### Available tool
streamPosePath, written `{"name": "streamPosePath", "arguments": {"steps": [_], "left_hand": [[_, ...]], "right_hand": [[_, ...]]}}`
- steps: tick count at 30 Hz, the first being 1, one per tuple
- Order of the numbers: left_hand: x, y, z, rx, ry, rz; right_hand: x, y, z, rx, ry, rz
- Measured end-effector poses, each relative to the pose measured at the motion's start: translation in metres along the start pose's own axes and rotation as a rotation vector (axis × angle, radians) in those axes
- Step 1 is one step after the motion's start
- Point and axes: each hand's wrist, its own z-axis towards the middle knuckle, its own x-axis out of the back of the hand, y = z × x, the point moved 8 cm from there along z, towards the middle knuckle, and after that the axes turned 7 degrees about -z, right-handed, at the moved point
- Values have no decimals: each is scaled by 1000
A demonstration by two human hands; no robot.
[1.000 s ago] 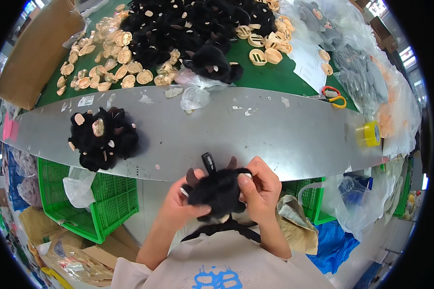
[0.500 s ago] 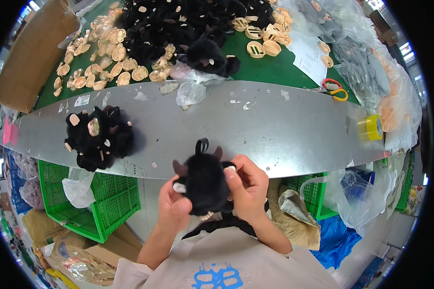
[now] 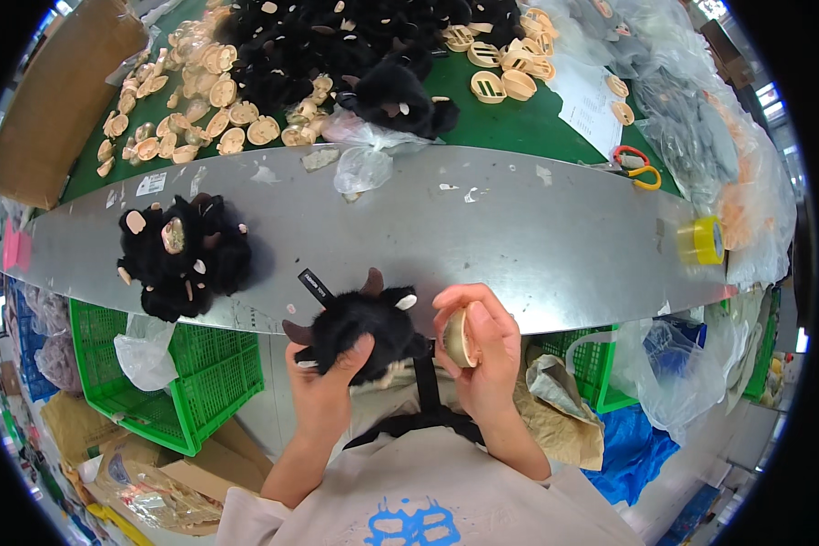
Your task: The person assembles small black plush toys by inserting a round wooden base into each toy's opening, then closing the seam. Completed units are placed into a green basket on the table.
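Observation:
My left hand (image 3: 323, 387) is closed around a black plush toy (image 3: 364, 332) with brown horns and small pale ears, just off the table's near edge. The toy is tilted, and a black ribbon loop sticks out from its top. Beside it, apart from the toy, my right hand (image 3: 493, 355) grips a round, cup-shaped plastic shell (image 3: 461, 338), beige with a shiny curved side. Further left on the grey metal table (image 3: 537, 246) lies a cluster of black plush toys (image 3: 187, 264).
Across the green surface (image 3: 537, 127) behind are heaped black plush toys (image 3: 328, 55) and beige plastic shells (image 3: 220, 120). Scissors (image 3: 642, 171) and a yellow tape roll (image 3: 705, 240) lie at right. A green crate (image 3: 187, 391) stands below the table at left.
Both hands held the plush toy upright before. My right hand has let go and moved slightly right, now showing the shell. The toy has shifted left and tipped over in my left hand.

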Motion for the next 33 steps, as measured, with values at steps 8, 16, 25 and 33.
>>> {"name": "streamPosePath", "arguments": {"steps": [8, 16, 25, 33], "left_hand": [[1, 9, -1, -2, 17, 120], [-24, 12, -23, 217, -142, -101], [-22, 10, -24, 216, -132, -120], [-15, 16, -25, 46, -81, 39]], "right_hand": [[-32, -21, -16, -21, -159, 129], [-43, -23, -22, 19, -253, -162], [-38, -25, -26, 128, -178, -155], [-43, -40, -28, 435, -185, -537]]}}
